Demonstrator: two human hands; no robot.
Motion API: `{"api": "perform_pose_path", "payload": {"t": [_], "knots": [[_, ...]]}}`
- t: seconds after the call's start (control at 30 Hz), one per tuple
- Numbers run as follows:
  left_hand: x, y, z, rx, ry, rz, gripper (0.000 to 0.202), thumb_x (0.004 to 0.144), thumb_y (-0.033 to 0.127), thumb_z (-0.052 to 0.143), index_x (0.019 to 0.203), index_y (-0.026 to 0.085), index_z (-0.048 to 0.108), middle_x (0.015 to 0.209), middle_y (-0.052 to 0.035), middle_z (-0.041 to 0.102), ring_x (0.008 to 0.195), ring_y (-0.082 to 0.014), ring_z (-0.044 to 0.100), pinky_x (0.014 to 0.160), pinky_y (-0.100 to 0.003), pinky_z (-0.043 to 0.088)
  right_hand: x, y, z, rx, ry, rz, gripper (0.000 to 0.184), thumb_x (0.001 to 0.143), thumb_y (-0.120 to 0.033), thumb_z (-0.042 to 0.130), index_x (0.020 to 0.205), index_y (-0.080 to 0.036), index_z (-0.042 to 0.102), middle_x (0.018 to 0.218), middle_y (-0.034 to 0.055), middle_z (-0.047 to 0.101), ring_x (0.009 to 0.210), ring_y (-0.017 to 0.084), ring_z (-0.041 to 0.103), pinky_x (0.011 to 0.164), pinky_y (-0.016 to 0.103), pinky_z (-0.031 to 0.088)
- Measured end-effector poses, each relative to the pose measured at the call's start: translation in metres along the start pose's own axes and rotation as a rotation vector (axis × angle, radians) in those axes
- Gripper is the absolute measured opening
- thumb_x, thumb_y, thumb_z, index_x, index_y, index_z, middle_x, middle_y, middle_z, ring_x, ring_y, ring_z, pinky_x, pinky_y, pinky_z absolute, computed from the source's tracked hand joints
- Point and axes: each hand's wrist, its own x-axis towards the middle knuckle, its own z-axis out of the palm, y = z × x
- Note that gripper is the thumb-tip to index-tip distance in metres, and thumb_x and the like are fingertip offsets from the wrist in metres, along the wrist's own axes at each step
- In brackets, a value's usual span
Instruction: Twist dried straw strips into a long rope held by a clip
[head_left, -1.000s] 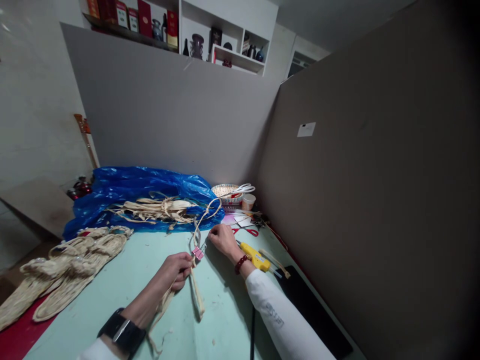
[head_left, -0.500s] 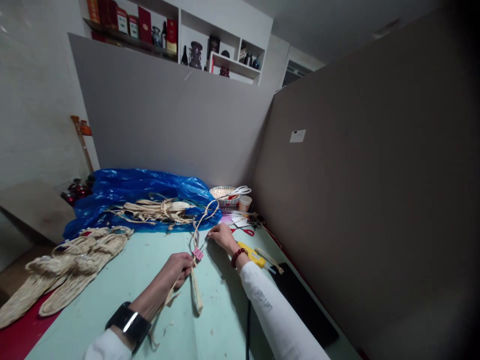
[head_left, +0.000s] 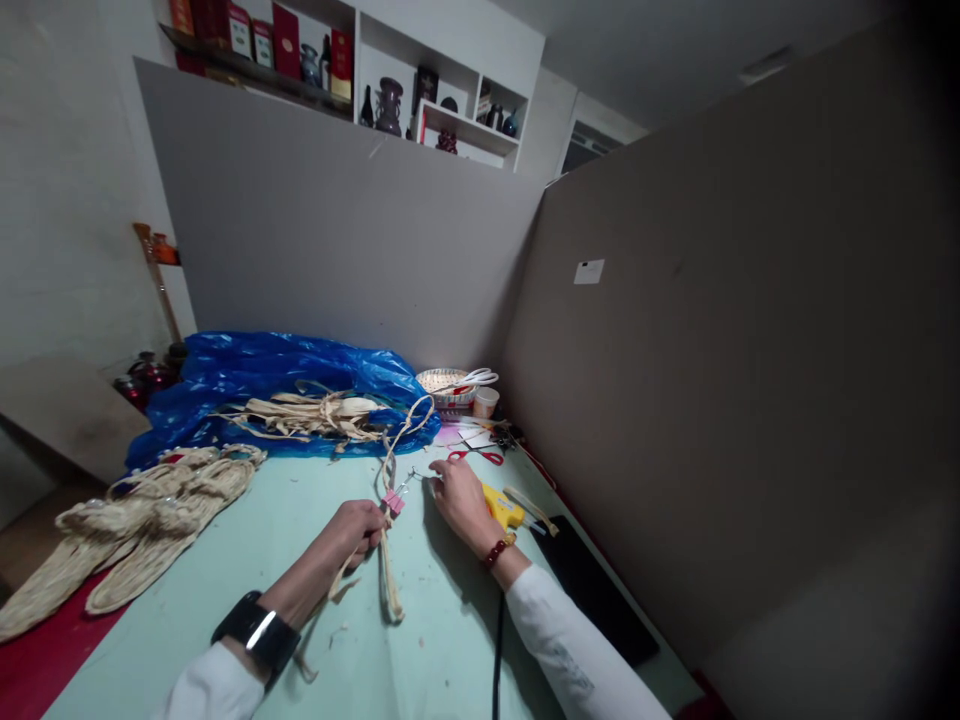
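Observation:
My left hand [head_left: 360,527] is closed in a pinch on the pale dried-husk cord [head_left: 391,585], just below a pink binder clip [head_left: 393,502] fastened on it. Above the clip the cord runs up into a loop near the blue bag; its loose ends hang toward me on the table. The clip's wire handles point up and right. My right hand [head_left: 459,495] hovers just right of those handles, apart from them, fingers loosely stretched with nothing visible in them. Partly behind that hand lies a yellow glue gun [head_left: 504,506].
A blue plastic bag [head_left: 247,360] with dried husks [head_left: 322,415] on it lies at the back. Woven sandals [head_left: 150,530] sit left. Red-handled scissors [head_left: 487,457], a basket [head_left: 442,382], a paper cup [head_left: 486,402] and a black mat [head_left: 600,600] are to the right.
My right hand has come away from the binder clip's wire handle and moved right and slightly toward me. The left hand keeps its hold on the cord.

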Motion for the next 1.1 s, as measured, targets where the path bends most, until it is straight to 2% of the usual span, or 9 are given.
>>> {"api": "perform_pose_path", "payload": {"t": [0.07, 0.17, 0.33, 0.57, 0.7, 0.77, 0.83, 1.0, 1.1], "knots": [[0.000, 0.000, 0.001, -0.014, -0.028, -0.006, 0.018, 0.059, 0.024, 0.065, 0.058, 0.017, 0.048, 0.037, 0.0081, 0.042, 0.027, 0.0002, 0.019, 0.032, -0.015, 0.004, -0.014, -0.003, -0.012, 0.020, 0.051, -0.033, 0.033, 0.080, -0.010, 0.049, 0.108, -0.017, 0.066, 0.110, 0.0134, 0.064, 0.104, 0.025, 0.051, 0.086, 0.033, 0.035], [-0.002, 0.000, 0.005, -0.043, -0.067, 0.002, 0.018, 0.061, 0.024, 0.065, 0.062, 0.016, 0.049, 0.040, 0.0078, 0.044, 0.028, 0.0014, 0.018, 0.033, -0.015, 0.004, -0.032, -0.013, -0.017, 0.170, 0.035, -0.073, 0.026, 0.082, -0.012, 0.047, 0.095, -0.017, 0.068, 0.095, 0.0110, 0.068, 0.089, 0.022, 0.056, 0.080, 0.031, 0.038], [-0.005, -0.001, 0.014, -0.066, -0.085, 0.035, 0.023, 0.064, 0.028, 0.066, 0.064, 0.017, 0.045, 0.043, 0.0075, 0.046, 0.029, 0.0017, 0.019, 0.034, -0.015, 0.006, -0.047, -0.025, 0.008, 0.657, -0.229, 0.024, 0.018, 0.085, -0.026, 0.050, 0.083, -0.014, 0.063, 0.073, 0.0065, 0.066, 0.067, 0.016, 0.058, 0.061, 0.025, 0.041], [-0.010, -0.001, 0.018, -0.014, -0.097, 0.040, 0.024, 0.063, 0.032, 0.065, 0.065, 0.019, 0.045, 0.041, 0.0067, 0.047, 0.029, 0.0003, 0.019, 0.035, -0.017, 0.006, -0.054, -0.024, 0.029, 1.041, -0.296, 0.223, 0.031, 0.079, -0.036, 0.058, 0.097, -0.017, 0.043, 0.064, -0.0015, 0.060, 0.050, 0.012, 0.052, 0.049, 0.024, 0.040], [-0.020, 0.002, 0.022, 0.072, -0.100, 0.112, 0.018, 0.065, 0.031, 0.061, 0.067, 0.018, 0.049, 0.049, 0.0016, 0.058, 0.033, -0.0040, 0.029, 0.037, -0.019, 0.015, -0.057, -0.020, 0.026, 0.887, -0.262, 0.204, 0.017, 0.079, -0.024, 0.055, 0.093, -0.018, 0.048, 0.066, -0.0015, 0.059, 0.053, 0.011, 0.048, 0.051, 0.022, 0.035], [-0.026, 0.004, 0.023, 0.162, -0.086, 0.213, 0.015, 0.065, 0.030, 0.058, 0.064, 0.018, 0.050, 0.051, -0.0002, 0.061, 0.042, -0.0084, 0.041, 0.043, -0.021, 0.028, -0.056, -0.018, 0.022, 0.739, -0.192, 0.175, 0.008, 0.079, -0.021, 0.053, 0.085, -0.017, 0.053, 0.066, -0.0004, 0.058, 0.060, 0.012, 0.049, 0.055, 0.023, 0.034], [-0.028, 0.006, 0.025, 0.235, -0.075, 0.278, 0.014, 0.065, 0.030, 0.055, 0.061, 0.018, 0.049, 0.049, -0.0005, 0.061, 0.051, -0.0124, 0.048, 0.054, -0.024, 0.035, -0.055, -0.017, 0.017, 0.646, -0.174, 0.144, 0.011, 0.081, -0.023, 0.051, 0.075, -0.016, 0.057, 0.062, -0.0003, 0.054, 0.060, 0.012, 0.047, 0.055, 0.024, 0.031], [-0.026, 0.005, 0.026, 0.216, -0.055, 0.229, 0.013, 0.063, 0.030, 0.059, 0.063, 0.018, 0.053, 0.048, 0.0013, 0.061, 0.053, -0.0140, 0.049, 0.059, -0.025, 0.035, -0.052, -0.018, 0.008, 0.578, -0.232, 0.094, 0.025, 0.081, -0.024, 0.050, 0.059, -0.014, 0.056, 0.050, -0.0031, 0.042, 0.052, 0.010, 0.037, 0.050, 0.024, 0.024], [-0.024, 0.004, 0.026, 0.198, -0.015, 0.214, 0.014, 0.060, 0.029, 0.064, 0.061, 0.017, 0.057, 0.053, 0.0013, 0.062, 0.056, -0.0137, 0.051, 0.060, -0.025, 0.035, -0.051, -0.017, 0.008, 0.606, -0.253, 0.132, 0.020, 0.081, -0.018, 0.048, 0.062, -0.015, 0.056, 0.052, -0.0015, 0.050, 0.051, 0.010, 0.040, 0.051, 0.023, 0.026]]}}
